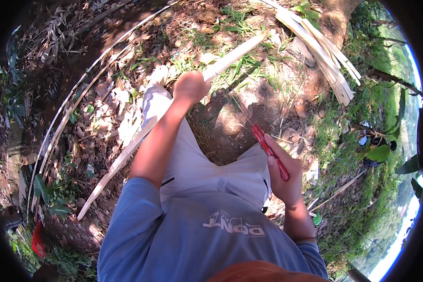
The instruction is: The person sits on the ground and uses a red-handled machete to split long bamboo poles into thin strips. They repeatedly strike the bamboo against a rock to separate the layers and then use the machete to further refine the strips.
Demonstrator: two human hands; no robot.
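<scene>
My left hand [191,88] is closed around a long, flat, pale strip [235,55] that looks like split bamboo or wood. The strip slants from the lower left, behind my left forearm, up to the far middle. In my right hand [285,171] is a red-handled knife [270,152], gripped by the handle. Its thin blade points away and to the left, blurred against the ground, and stands apart from the strip. Both hands are over my light trousers [197,164] and the bare soil between my knees.
Several pale split strips [322,58] lie bunched at the far right beside a tree base [336,19]. Long thin strips [70,105] curve along the left over dry leaves. A red object [38,240] lies at the lower left. Grass [343,188] covers the ground on the right.
</scene>
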